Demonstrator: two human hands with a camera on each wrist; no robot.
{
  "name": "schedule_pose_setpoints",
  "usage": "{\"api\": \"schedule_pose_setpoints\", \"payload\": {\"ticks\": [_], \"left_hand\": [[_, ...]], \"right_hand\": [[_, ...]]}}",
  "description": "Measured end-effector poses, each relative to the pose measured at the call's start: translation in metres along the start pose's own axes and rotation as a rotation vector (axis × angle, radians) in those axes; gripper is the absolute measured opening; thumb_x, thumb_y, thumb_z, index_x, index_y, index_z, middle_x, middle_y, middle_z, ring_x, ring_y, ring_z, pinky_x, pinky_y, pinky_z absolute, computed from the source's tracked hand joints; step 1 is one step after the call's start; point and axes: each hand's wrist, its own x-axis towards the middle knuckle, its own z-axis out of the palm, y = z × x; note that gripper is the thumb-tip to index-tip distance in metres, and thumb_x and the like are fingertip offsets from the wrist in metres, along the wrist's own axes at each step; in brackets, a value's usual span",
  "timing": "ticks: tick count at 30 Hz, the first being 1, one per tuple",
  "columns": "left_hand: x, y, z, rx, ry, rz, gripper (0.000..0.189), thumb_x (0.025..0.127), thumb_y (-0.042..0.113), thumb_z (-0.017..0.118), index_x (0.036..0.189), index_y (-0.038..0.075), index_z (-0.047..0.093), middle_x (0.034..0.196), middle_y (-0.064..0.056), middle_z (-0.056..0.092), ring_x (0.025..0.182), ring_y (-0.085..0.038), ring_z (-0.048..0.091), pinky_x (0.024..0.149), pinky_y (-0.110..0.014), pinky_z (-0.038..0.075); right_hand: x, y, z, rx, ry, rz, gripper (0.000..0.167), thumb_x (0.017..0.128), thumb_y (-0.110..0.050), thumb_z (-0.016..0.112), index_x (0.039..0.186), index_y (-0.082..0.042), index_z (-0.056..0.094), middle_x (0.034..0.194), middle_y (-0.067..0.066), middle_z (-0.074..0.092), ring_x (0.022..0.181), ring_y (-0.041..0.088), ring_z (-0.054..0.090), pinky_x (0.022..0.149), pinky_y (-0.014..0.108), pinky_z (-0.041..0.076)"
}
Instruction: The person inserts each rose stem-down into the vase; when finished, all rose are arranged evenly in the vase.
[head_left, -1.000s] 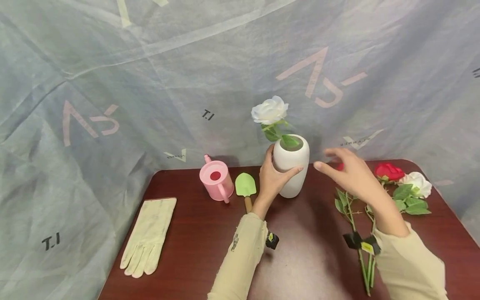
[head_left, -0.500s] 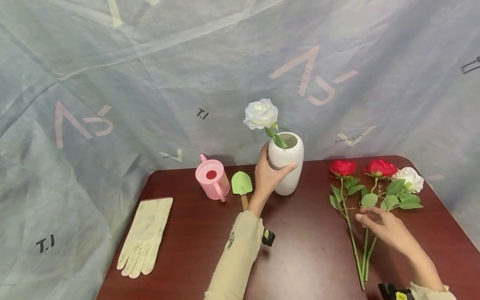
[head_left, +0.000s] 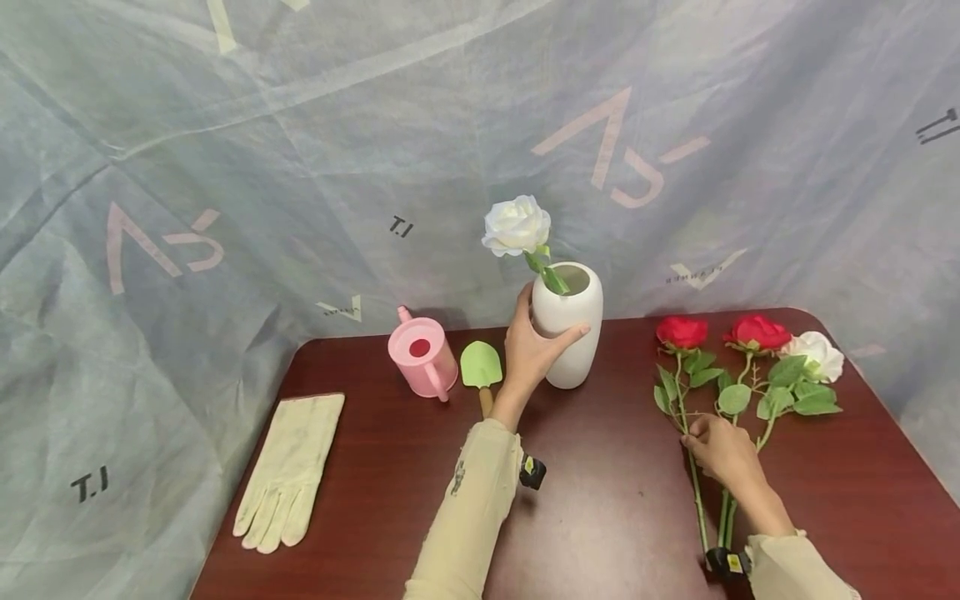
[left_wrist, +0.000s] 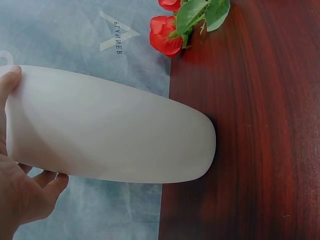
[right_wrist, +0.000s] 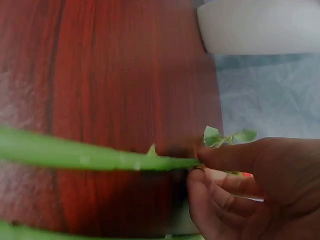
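Note:
My left hand (head_left: 528,350) grips the white vase (head_left: 573,333) round its side, thumb across the front; the vase stands upright on the table. One white rose (head_left: 517,225) leans to the left out of its mouth. At the right, my right hand (head_left: 723,454) pinches the stem of the leftmost red rose (head_left: 682,332), which lies on the table. In the right wrist view, thumb and fingers meet on the thorny green stem (right_wrist: 100,155). Beside it lie a second red rose (head_left: 759,332) and another white rose (head_left: 817,357), their stems partly hidden by the hand.
A pink watering can (head_left: 423,358) and a green trowel (head_left: 481,364) stand and lie left of the vase. Farther left is a pale work glove (head_left: 292,471). Grey sheeting (head_left: 337,167) hangs behind the dark red table (head_left: 600,500).
My right hand has moved from beside the vase down to the right and now pinches the red rose's stem. The left hand stays on the vase. The view has shifted slightly.

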Motion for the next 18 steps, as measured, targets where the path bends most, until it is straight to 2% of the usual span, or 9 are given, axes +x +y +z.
{"api": "schedule_pose_setpoints", "payload": {"ticks": [3, 7, 11, 14, 16, 18], "left_hand": [[0.0009, -0.0001, -0.0002, 0.003, 0.004, -0.005, 0.089, 0.064, 0.052, 0.079, 0.139, 0.039, 0.033, 0.122, 0.015, 0.052, 0.105, -0.008, 0.054, 0.082, -0.040, 0.046], [0.0015, 0.0003, 0.0010, -0.001, 0.002, -0.007, 0.089, 0.064, 0.053, 0.079, 0.139, 0.039, 0.033, 0.122, 0.015, 0.052, 0.104, -0.008, 0.054, 0.081, -0.039, 0.046], [0.0011, -0.0002, 0.0018, -0.002, 0.000, -0.009, 0.089, 0.064, 0.054, 0.078, 0.139, 0.040, 0.032, 0.123, 0.015, 0.052, 0.104, -0.008, 0.054, 0.080, -0.040, 0.047], [0.0012, -0.0009, 0.0020, 0.009, 0.006, -0.015, 0.089, 0.064, 0.055, 0.078, 0.139, 0.041, 0.032, 0.122, 0.015, 0.052, 0.104, -0.008, 0.054, 0.080, -0.040, 0.047], [0.0011, -0.0016, 0.0018, 0.015, 0.011, -0.017, 0.089, 0.064, 0.055, 0.079, 0.138, 0.041, 0.032, 0.122, 0.015, 0.052, 0.104, -0.008, 0.054, 0.080, -0.039, 0.047], [0.0012, -0.0023, 0.0015, 0.021, 0.011, -0.017, 0.089, 0.064, 0.054, 0.079, 0.138, 0.041, 0.032, 0.121, 0.015, 0.052, 0.103, -0.007, 0.054, 0.080, -0.039, 0.047]], "right_hand": [[0.0053, -0.0010, 0.0002, 0.003, -0.017, -0.004, 0.011, 0.085, -0.007, 0.059, 0.081, 0.002, 0.055, 0.065, 0.004, 0.060, 0.047, 0.014, 0.055, 0.046, 0.033, 0.042], [0.0075, -0.0022, -0.0045, 0.084, -0.098, 0.061, 0.013, 0.087, -0.007, 0.052, 0.085, 0.006, 0.053, 0.072, 0.008, 0.058, 0.054, 0.017, 0.058, 0.050, 0.034, 0.048], [0.0078, -0.0007, -0.0078, 0.314, -0.204, 0.138, 0.018, 0.092, -0.007, 0.044, 0.095, 0.010, 0.049, 0.082, 0.013, 0.056, 0.067, 0.021, 0.060, 0.058, 0.035, 0.053], [0.0063, 0.0005, -0.0080, 0.493, -0.264, 0.159, 0.023, 0.094, -0.006, 0.045, 0.103, 0.015, 0.046, 0.088, 0.014, 0.060, 0.072, 0.020, 0.060, 0.061, 0.036, 0.053], [0.0050, 0.0011, -0.0078, 0.594, -0.278, 0.154, 0.027, 0.095, -0.004, 0.047, 0.109, 0.020, 0.046, 0.090, 0.015, 0.063, 0.074, 0.018, 0.062, 0.063, 0.036, 0.053], [0.0032, 0.0008, -0.0082, 0.678, -0.256, 0.134, 0.031, 0.094, -0.004, 0.051, 0.112, 0.021, 0.046, 0.090, 0.013, 0.066, 0.075, 0.016, 0.063, 0.065, 0.034, 0.054]]}}
